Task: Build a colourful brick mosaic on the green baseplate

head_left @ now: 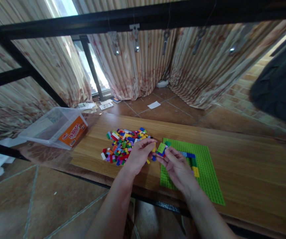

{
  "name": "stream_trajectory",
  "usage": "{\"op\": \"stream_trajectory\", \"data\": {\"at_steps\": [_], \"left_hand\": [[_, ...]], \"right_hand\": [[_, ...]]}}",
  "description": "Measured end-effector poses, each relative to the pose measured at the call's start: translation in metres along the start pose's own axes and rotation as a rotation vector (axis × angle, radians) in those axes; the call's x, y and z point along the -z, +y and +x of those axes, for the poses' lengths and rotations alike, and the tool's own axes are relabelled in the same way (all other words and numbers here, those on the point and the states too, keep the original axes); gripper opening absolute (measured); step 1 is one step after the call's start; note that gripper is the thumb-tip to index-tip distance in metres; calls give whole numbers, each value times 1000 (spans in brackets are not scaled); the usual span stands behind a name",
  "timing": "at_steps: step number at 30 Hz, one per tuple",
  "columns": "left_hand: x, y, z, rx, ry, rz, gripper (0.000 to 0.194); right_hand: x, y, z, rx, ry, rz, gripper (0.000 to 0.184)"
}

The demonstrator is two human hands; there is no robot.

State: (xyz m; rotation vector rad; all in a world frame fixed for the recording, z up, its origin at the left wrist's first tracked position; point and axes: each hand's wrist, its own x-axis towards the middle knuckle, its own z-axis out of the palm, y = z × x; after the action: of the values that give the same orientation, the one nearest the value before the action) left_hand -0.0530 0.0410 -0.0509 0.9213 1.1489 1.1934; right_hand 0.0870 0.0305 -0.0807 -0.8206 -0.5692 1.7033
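Observation:
Pinched in the fingers of my left hand (140, 154) is a yellow toy brick (154, 147). My right hand (179, 166) grips a small block of joined toy bricks (161, 148), lime green on top with blue, red and purple below. The two pieces are held close together, with a narrow gap between them. Under my right hand lies a green baseplate (208, 179), partly hidden by the hand. Blue, dark green and yellow bricks (194, 162) are fixed on it in a row with a corner. Left of the baseplate spreads a loose pile of coloured bricks (123, 144), partly behind my left hand.
A clear plastic box (50, 129) with an orange label stands at the left end of the wooden table (252, 166). A black metal bar (152, 15) with hanging metal tools crosses above. Curtains and papers (105, 105) are beyond the table.

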Motion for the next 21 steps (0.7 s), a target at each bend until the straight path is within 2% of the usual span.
{"op": "stream_trajectory", "data": {"at_steps": [3,6,9,13,21], "left_hand": [[-1,1,-2,42,-1,0,24],[0,0,-3,20,-97,89,31],[2,-2,-2,-40,-171,227,28],[4,-4,-2,-73,-167,325,22],[3,-1,-4,1,-150,234,17]], "right_hand": [[-2,-2,0,-13,18,10,17],[-2,-3,0,-9,39,9,18],[-2,-2,1,-4,65,18,20],[-1,-2,1,22,64,10,20],[1,0,1,45,100,-8,20]]}}
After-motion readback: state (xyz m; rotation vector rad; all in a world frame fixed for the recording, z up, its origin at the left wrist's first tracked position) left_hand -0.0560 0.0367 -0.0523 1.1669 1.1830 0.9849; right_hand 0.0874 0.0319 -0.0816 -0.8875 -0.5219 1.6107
